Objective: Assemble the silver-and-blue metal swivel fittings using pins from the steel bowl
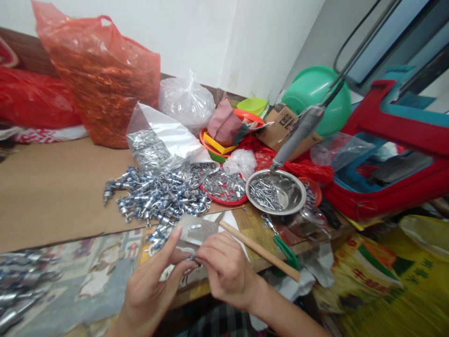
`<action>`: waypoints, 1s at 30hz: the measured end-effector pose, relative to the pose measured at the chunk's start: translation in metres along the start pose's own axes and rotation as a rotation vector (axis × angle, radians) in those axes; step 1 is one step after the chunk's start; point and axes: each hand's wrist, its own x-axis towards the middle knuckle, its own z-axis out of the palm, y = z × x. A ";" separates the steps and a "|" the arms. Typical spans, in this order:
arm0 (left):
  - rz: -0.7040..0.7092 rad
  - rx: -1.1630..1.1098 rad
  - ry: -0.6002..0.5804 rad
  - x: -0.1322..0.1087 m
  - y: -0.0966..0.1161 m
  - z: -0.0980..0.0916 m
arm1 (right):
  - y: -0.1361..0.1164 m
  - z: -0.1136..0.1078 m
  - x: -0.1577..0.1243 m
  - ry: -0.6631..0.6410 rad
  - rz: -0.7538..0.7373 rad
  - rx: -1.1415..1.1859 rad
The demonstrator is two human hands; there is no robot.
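At bottom centre, your left hand (149, 283) and right hand (228, 267) pinch a small metal part (192, 260) between them, probably for steadiness. Beyond, blue-banded fittings (163, 194) lie heaped left of centre; right of centre, a steel bowl (293, 191) corrals loose pins (264, 194), likely within easy reach.

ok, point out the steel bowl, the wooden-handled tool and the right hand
Steel bowl (292, 193): head view, bare inner wall.
Wooden-handled tool (259, 250): head view, middle of the handle.
Right hand (227, 263): head view, back of the hand.

White wall (266, 42), cardboard-covered table (63, 187), red stool (414, 131), window (386, 47) upper right.
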 end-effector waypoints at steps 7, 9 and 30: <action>-0.302 -0.236 -0.119 0.007 0.000 0.000 | 0.005 -0.008 0.003 -0.067 0.000 0.059; -0.453 -0.333 -0.181 0.010 0.002 -0.002 | 0.004 -0.007 0.003 -0.049 0.063 0.155; -0.940 -0.843 0.139 0.002 0.018 0.022 | 0.020 0.014 0.016 -0.046 0.788 0.733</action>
